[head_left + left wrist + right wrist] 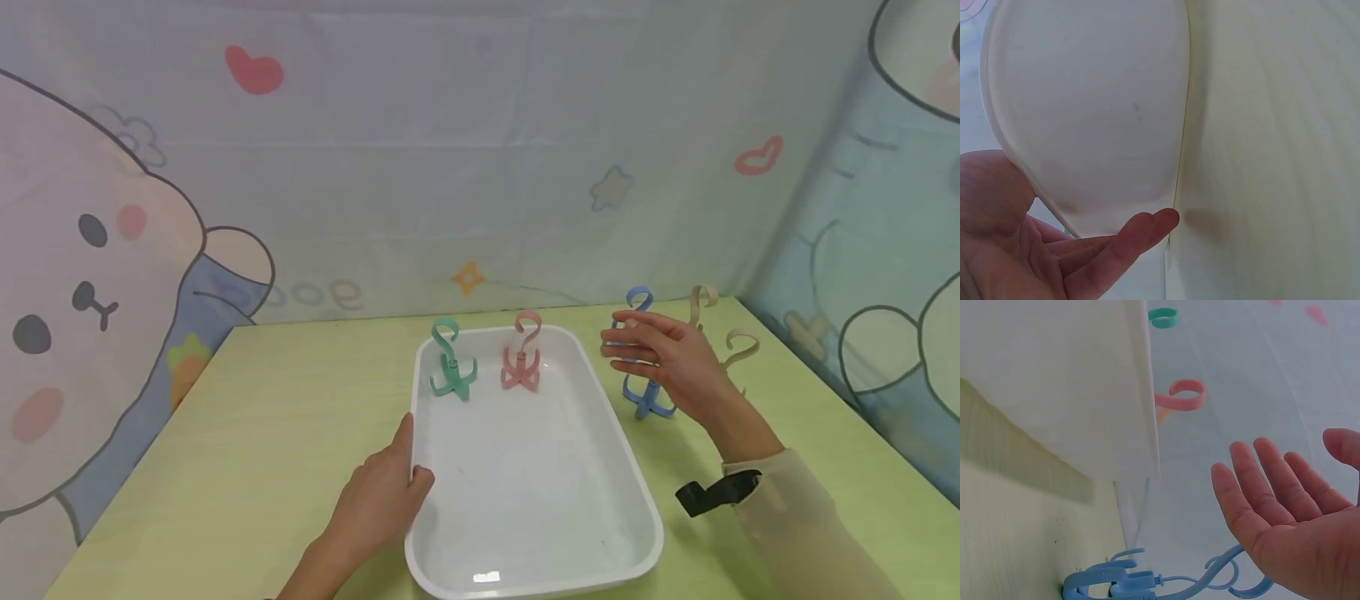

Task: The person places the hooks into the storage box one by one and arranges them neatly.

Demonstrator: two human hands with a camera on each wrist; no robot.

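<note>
A white tray (525, 492) lies lengthwise before me. My left hand (382, 496) grips its left side, thumb over the rim and fingers along the outer wall; in the left wrist view these fingers (1119, 259) touch the wall from outside. A green claw hook (452, 375) and a pink claw hook (521, 371) stand upright at the tray's far end. My right hand (675, 358) hovers right of the tray, fingers extended, holding nothing. Below and behind it, blue hooks (648, 402) are partly hidden; the right wrist view shows blue plastic (1141, 584) close under the palm.
Two beige hooks (741, 344) stand beyond the right hand, their lower parts mostly hidden by it. The pale green tabletop (300, 400) meets a cartoon-printed cloth backdrop (420, 167) at the back and sides.
</note>
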